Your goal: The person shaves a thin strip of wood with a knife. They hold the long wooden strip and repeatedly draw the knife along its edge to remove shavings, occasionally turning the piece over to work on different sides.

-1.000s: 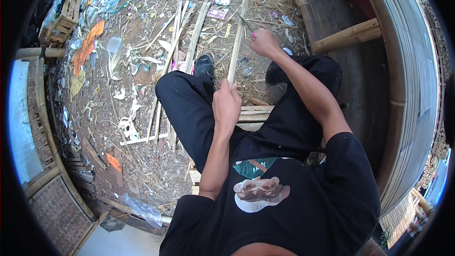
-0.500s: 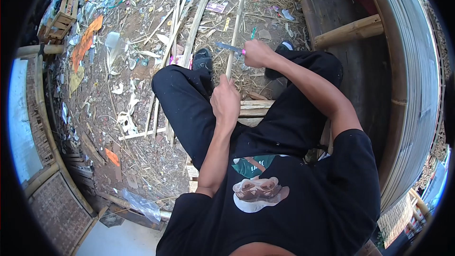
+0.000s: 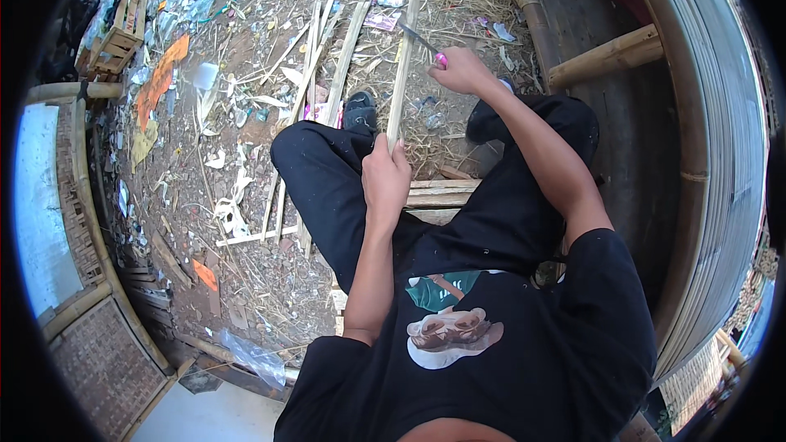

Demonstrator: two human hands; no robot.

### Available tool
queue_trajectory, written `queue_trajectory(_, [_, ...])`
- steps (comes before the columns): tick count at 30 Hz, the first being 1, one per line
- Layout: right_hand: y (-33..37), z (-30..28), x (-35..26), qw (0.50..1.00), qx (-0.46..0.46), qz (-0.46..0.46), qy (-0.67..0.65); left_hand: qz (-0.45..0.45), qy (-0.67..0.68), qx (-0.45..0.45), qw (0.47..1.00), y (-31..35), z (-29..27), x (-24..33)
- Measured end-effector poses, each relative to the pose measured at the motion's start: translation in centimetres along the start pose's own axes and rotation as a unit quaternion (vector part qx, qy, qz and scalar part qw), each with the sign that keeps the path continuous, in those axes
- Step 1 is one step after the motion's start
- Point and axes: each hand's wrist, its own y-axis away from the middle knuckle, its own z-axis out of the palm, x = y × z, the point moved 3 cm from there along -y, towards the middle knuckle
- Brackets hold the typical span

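My left hand [image 3: 386, 176] is closed round the near end of a long, pale bamboo strip [image 3: 404, 74], just above my lap. The strip points away from me between my feet. In my right hand [image 3: 460, 72] is a knife [image 3: 421, 39] with a pink handle, most of it hidden by the fingers. Its blade reaches leftward across the upper part of the strip; whether it touches the wood I cannot tell.
More bamboo strips [image 3: 346, 53] lie on the littered ground left of my feet. A wooden crate [image 3: 123, 29] stands at the far left. Woven bamboo panels [image 3: 115, 360] border the left side. A bamboo pole [image 3: 606, 56] and bundled slats [image 3: 720, 139] are at the right.
My right hand and the knife have moved farther away along the strip, and the blade now angles more steeply. My left hand keeps its grip, slightly nearer to me.
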Motion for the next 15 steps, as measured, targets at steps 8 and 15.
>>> queue_trajectory(8, [3.6, 3.3, -0.1, 0.946, -0.1, 0.002, -0.31, -0.2, 0.438, -0.245, 0.842, -0.5, -0.3, -1.1])
queue_trajectory(15, [6.0, 0.7, -2.9, 0.95, -0.007, -0.08, -0.301, -0.139, 0.504, -0.249, 0.815, -0.9, -0.7, -2.0])
